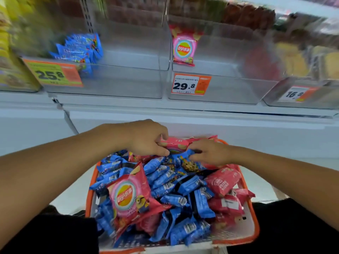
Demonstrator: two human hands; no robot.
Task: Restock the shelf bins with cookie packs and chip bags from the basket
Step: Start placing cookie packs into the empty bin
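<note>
My left hand reaches over the far end of the basket, its fingers curled in a grip that pinches the near edge of a pink chip bag lying at the basket's back rim. My right hand comes in from the other side, its fingers bent over a blue cookie pack printed with a cookie, just below that chip bag; the grip looks closed on the pack's top edge, though the fingertips are partly hidden against the wrappers. The two hands are nearly touching. The white basket with its orange rim is heaped with blue cookie packs through the middle, red packs along the right side, and one large pink chip bag lying face up at the left. Above, on the shelf, the left clear bin holds a small pile of blue cookie packs in its back left corner and carries an orange price tag. The middle clear bin holds a single pink chip bag standing against its left wall, with a white and orange price tag on its front. The bins further right and left are blurred.
</note>
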